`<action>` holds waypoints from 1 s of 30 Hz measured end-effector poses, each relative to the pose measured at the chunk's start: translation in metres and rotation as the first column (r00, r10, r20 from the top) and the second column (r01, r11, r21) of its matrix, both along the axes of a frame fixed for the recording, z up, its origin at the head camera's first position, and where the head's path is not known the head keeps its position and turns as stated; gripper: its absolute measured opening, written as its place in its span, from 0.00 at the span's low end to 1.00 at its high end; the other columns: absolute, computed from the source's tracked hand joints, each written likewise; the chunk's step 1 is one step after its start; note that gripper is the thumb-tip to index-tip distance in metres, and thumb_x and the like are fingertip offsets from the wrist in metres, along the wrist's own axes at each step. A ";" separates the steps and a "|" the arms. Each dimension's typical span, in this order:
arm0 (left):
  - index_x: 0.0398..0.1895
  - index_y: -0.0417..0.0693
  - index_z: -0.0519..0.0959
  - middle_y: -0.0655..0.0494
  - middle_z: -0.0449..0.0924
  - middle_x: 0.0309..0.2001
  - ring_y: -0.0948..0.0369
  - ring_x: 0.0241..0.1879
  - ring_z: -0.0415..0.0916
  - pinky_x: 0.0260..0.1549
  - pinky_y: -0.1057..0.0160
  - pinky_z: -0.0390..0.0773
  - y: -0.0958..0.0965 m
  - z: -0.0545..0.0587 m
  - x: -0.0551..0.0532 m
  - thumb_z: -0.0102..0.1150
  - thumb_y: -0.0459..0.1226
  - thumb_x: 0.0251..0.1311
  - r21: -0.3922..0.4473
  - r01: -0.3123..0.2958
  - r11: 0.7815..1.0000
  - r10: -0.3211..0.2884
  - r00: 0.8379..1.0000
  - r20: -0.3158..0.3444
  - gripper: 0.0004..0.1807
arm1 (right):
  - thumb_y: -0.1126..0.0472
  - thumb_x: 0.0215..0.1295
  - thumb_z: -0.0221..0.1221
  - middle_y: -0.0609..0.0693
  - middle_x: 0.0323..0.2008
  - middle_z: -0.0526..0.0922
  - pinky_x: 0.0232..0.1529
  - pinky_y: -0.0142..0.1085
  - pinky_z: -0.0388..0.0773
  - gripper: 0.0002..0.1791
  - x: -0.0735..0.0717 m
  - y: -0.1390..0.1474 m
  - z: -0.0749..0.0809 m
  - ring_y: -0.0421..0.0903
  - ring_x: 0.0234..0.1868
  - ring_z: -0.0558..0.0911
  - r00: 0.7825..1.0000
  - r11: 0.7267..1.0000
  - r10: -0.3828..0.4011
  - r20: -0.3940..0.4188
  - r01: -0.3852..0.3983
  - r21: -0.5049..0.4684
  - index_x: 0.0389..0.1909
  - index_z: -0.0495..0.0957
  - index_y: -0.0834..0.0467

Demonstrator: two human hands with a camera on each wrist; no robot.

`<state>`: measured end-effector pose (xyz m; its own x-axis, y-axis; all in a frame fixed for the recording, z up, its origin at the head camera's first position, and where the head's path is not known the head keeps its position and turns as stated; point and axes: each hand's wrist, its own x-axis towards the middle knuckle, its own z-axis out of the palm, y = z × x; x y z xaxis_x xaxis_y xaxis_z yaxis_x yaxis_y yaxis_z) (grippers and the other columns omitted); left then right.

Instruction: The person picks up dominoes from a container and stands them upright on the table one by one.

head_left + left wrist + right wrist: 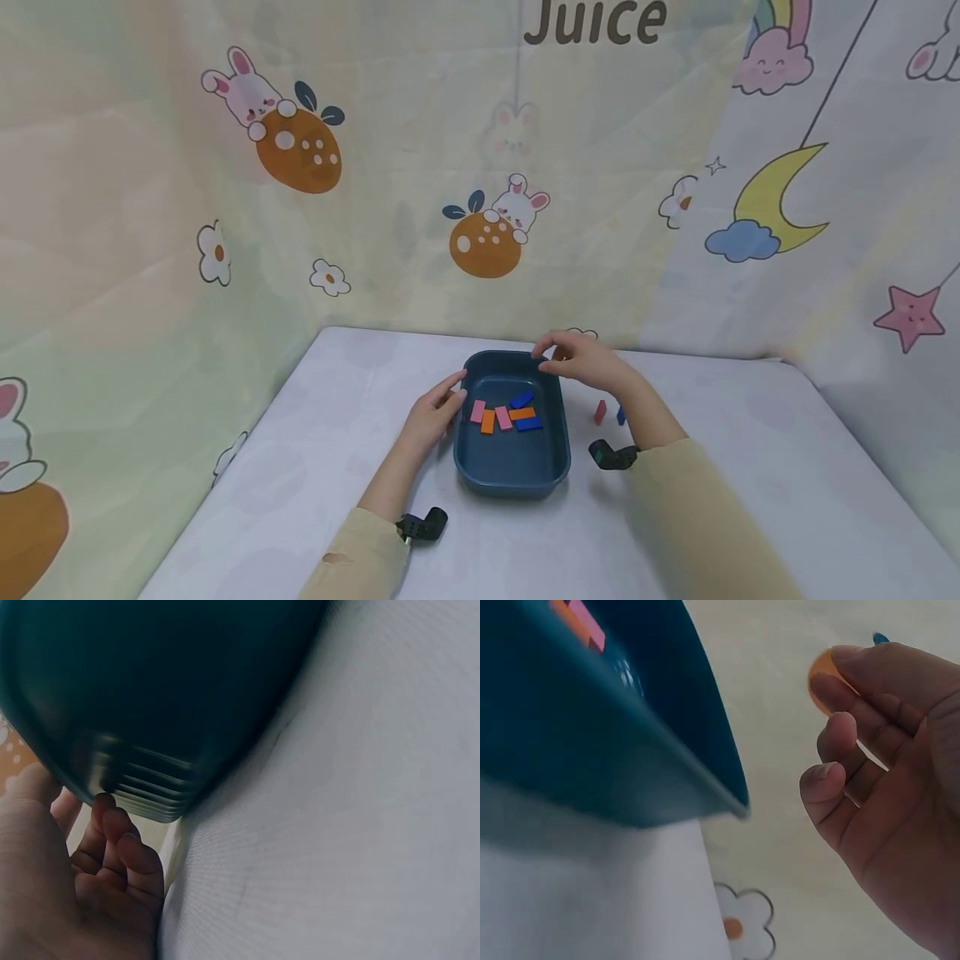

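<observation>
A dark blue-green plastic tray [512, 479] stands on the table with several small pink, orange and blue blocks [503, 418] lying in it. My left hand [433, 417] holds its left rim. In the left wrist view, fingers of that hand [97, 877] lie against the outer wall. Over the far right corner of the tray hovers my right hand [588, 360], its fingers loosely bent. The right wrist view has this hand [892, 757] apart from the tray, with nothing between thumb and fingers. A pink block [600, 412] and a blue block [621, 415] stand upright right of the tray.
White cloth covers the table [750, 500]. Behind it hangs a printed curtain [405, 250] with rabbits, fruit and flowers. A small black device [423, 525] is strapped to the left wrist, and another device [613, 456] to the right wrist. The right forearm passes close by the blue block.
</observation>
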<state>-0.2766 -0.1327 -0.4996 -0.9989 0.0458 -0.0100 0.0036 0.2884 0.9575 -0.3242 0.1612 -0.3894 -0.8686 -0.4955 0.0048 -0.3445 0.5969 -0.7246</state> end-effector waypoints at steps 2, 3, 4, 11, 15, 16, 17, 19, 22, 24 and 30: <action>0.64 0.80 0.72 0.53 0.77 0.38 0.55 0.32 0.73 0.30 0.63 0.74 0.000 -0.001 0.000 0.55 0.55 0.67 -0.002 0.001 1.000 -0.001 1.000 0.003 0.22 | 0.53 0.67 0.62 0.52 0.49 0.81 0.46 0.42 0.80 0.14 -0.004 -0.011 -0.002 0.51 0.45 0.79 0.998 0.999 0.043 0.040 -0.042 -0.013 0.52 0.79 0.48; 0.64 0.80 0.72 0.53 0.77 0.38 0.55 0.32 0.73 0.30 0.63 0.74 0.000 -0.001 0.000 0.55 0.56 0.67 -0.002 0.003 1.000 -0.003 1.000 0.002 0.22 | 0.53 0.67 0.62 0.52 0.51 0.81 0.47 0.44 0.80 0.14 -0.007 -0.016 -0.003 0.52 0.46 0.79 0.996 0.998 0.067 0.060 -0.067 -0.014 0.53 0.79 0.49; 0.64 0.81 0.72 0.53 0.77 0.38 0.55 0.32 0.73 0.30 0.63 0.74 0.000 -0.001 0.000 0.55 0.57 0.66 -0.002 0.005 1.000 -0.005 1.000 0.003 0.22 | 0.54 0.68 0.61 0.52 0.52 0.81 0.47 0.45 0.80 0.15 -0.009 -0.021 -0.004 0.53 0.46 0.79 0.993 0.996 0.090 0.076 -0.089 -0.009 0.54 0.79 0.49; 0.64 0.82 0.71 0.53 0.77 0.38 0.54 0.33 0.73 0.31 0.63 0.74 0.000 0.000 -0.001 0.56 0.60 0.64 -0.001 0.019 1.000 -0.019 1.000 0.010 0.24 | 0.56 0.69 0.59 0.48 0.50 0.81 0.48 0.56 0.78 0.14 -0.021 -0.049 -0.011 0.60 0.43 0.80 0.969 0.974 0.204 0.137 -0.214 0.068 0.54 0.81 0.46; 0.64 0.81 0.71 0.52 0.77 0.38 0.54 0.33 0.73 0.31 0.63 0.74 -0.001 -0.001 -0.002 0.56 0.60 0.64 0.002 0.019 1.000 -0.019 1.000 0.004 0.24 | 0.56 0.70 0.58 0.50 0.52 0.81 0.48 0.52 0.79 0.13 -0.027 -0.065 -0.017 0.55 0.40 0.80 0.954 0.959 0.246 0.173 -0.266 0.100 0.53 0.81 0.45; 0.64 0.81 0.71 0.53 0.77 0.38 0.55 0.33 0.73 0.31 0.63 0.74 -0.002 -0.001 -0.002 0.56 0.60 0.64 0.004 0.021 1.000 -0.021 1.000 0.001 0.24 | 0.57 0.70 0.58 0.50 0.52 0.81 0.48 0.50 0.79 0.13 -0.028 -0.068 -0.019 0.52 0.40 0.81 0.949 0.954 0.255 0.183 -0.278 0.111 0.53 0.81 0.45; 0.64 0.80 0.72 0.53 0.78 0.38 0.55 0.33 0.73 0.31 0.63 0.74 -0.002 -0.001 -0.002 0.56 0.59 0.64 0.006 0.024 1.000 -0.024 1.000 0.000 0.24 | 0.57 0.70 0.58 0.49 0.52 0.81 0.49 0.47 0.80 0.13 -0.028 -0.071 -0.021 0.50 0.40 0.81 0.945 0.949 0.261 0.199 -0.288 0.124 0.52 0.81 0.44; 0.64 0.79 0.72 0.53 0.78 0.38 0.55 0.32 0.73 0.30 0.63 0.74 -0.003 -0.002 -0.002 0.55 0.59 0.65 0.006 0.031 1.000 -0.031 1.000 -0.004 0.24 | 0.58 0.70 0.57 0.46 0.52 0.81 0.50 0.43 0.80 0.13 -0.030 -0.077 -0.026 0.47 0.42 0.82 0.934 0.938 0.274 0.229 -0.312 0.149 0.51 0.82 0.44; 0.65 0.77 0.72 0.53 0.78 0.38 0.56 0.32 0.73 0.29 0.63 0.73 -0.004 -0.003 -0.003 0.55 0.59 0.65 0.004 0.041 0.999 -0.041 0.999 -0.010 0.24 | 0.59 0.69 0.57 0.45 0.52 0.81 0.52 0.42 0.80 0.14 -0.031 -0.084 -0.035 0.45 0.44 0.82 0.918 0.922 0.295 0.265 -0.346 0.173 0.53 0.81 0.44; 0.65 0.77 0.72 0.53 0.78 0.38 0.56 0.31 0.73 0.29 0.62 0.73 -0.004 -0.003 -0.003 0.55 0.59 0.65 -0.002 0.043 0.999 -0.043 0.999 -0.012 0.25 | 0.60 0.69 0.57 0.46 0.51 0.82 0.52 0.43 0.79 0.15 -0.030 -0.087 -0.041 0.46 0.44 0.82 0.911 0.919 0.299 0.286 -0.355 0.170 0.53 0.81 0.44; 0.65 0.78 0.71 0.54 0.77 0.37 0.56 0.31 0.73 0.30 0.63 0.73 -0.004 -0.004 -0.004 0.55 0.62 0.63 -0.005 0.038 0.999 -0.038 0.999 -0.008 0.26 | 0.58 0.68 0.58 0.40 0.48 0.81 0.56 0.45 0.73 0.15 -0.028 -0.092 -0.052 0.44 0.46 0.77 0.920 0.915 0.280 0.274 -0.342 0.214 0.50 0.82 0.36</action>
